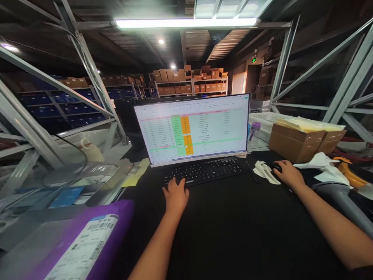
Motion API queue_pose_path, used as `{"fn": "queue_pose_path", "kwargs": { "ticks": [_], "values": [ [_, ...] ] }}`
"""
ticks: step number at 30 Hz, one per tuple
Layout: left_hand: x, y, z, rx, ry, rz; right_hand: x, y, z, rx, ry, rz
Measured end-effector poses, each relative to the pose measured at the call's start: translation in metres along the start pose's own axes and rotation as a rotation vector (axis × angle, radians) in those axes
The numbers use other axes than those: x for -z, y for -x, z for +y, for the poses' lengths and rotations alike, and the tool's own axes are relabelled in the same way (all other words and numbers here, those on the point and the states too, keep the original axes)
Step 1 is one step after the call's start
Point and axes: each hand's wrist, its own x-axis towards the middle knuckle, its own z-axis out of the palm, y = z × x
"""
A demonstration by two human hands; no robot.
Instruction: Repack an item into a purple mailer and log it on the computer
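Note:
A monitor (194, 128) showing a spreadsheet with green and orange cells stands on a black desk (233, 225). In front of it lies a black keyboard (210, 170). My left hand (175, 194) rests at the keyboard's left front edge, fingers spread on the keys. My right hand (288, 174) lies curled over a black mouse (276, 167), which is mostly hidden under it. A crumpled white tissue (264, 171) lies between the keyboard and my right hand.
A purple parcel with a shipping label (84, 243) sits at the near left. Cardboard boxes (303, 142), a white basket (266, 124) and a bottle (254, 132) stand right of the monitor. A grey barcode scanner (340, 202) lies far right. Metal rack struts flank both sides.

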Motion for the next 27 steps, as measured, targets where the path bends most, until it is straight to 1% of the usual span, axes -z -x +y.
{"fn": "queue_pose_path", "kwargs": {
  "ticks": [5,7,9,11,12,14,16,17,19,21,22,24,27],
  "values": [
    [0.001,0.002,0.000,0.005,0.003,-0.004,-0.018,-0.004,0.012,0.077,-0.032,0.013],
    [0.003,0.002,0.000,0.007,0.000,-0.010,-0.023,-0.006,0.016,0.085,-0.045,0.024],
    [0.004,0.003,0.001,0.004,-0.012,-0.007,-0.021,-0.006,0.016,0.071,-0.032,0.025],
    [0.005,0.004,0.001,-0.001,-0.023,0.007,-0.008,-0.003,0.007,0.073,0.006,0.046],
    [0.005,0.004,0.002,-0.003,-0.025,0.015,0.001,-0.001,-0.001,0.091,0.021,0.074],
    [0.005,0.004,0.002,-0.009,-0.020,0.023,0.020,0.006,-0.029,0.170,-0.002,0.166],
    [0.004,0.003,0.002,-0.009,-0.009,0.024,0.032,0.013,-0.070,0.270,-0.113,0.215],
    [0.003,0.003,0.002,-0.008,-0.002,0.026,0.035,0.018,-0.094,0.329,-0.191,0.195],
    [0.003,0.002,0.002,-0.003,0.013,0.024,0.033,0.026,-0.143,0.523,-0.333,0.066],
    [0.003,0.002,0.001,0.001,0.023,0.018,0.027,0.031,-0.189,0.682,-0.404,-0.044],
    [0.003,0.002,0.000,0.002,0.023,0.013,0.024,0.031,-0.209,0.733,-0.415,-0.083],
    [0.005,0.002,-0.001,0.006,0.021,-0.003,0.021,0.028,-0.241,0.776,-0.418,-0.111],
    [0.007,0.002,-0.002,0.018,0.020,-0.031,0.019,0.018,-0.269,0.790,-0.425,-0.098]
  ]
}}
